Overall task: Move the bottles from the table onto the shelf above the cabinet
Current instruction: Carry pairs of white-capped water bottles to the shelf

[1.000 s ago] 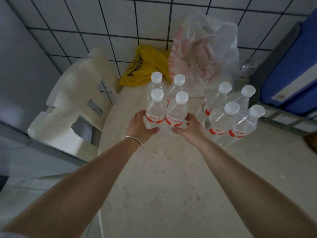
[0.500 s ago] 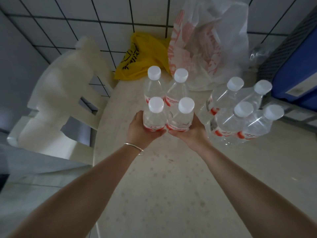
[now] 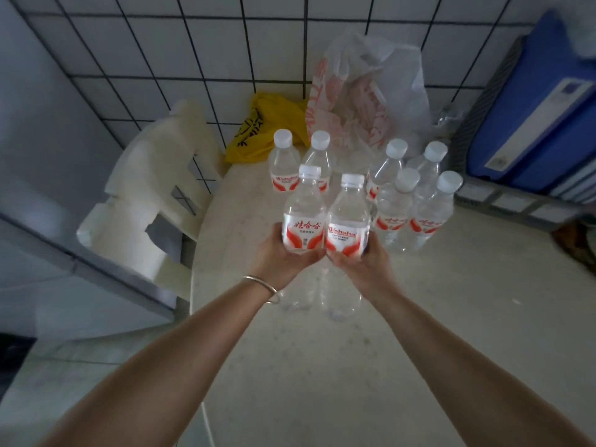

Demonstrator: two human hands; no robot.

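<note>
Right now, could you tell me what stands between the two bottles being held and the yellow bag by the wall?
In the head view, two more upright bottles stand on the table between the held pair and the yellow bag.

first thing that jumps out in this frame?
Two clear water bottles with white caps and red labels, side by side at centre: the left hand grips one bottle, the right hand grips the other bottle. Behind them six more bottles stand on the pale table, two at the back and four clustered to the right. A yellow bag and a white plastic bag sit against the tiled wall.
</note>
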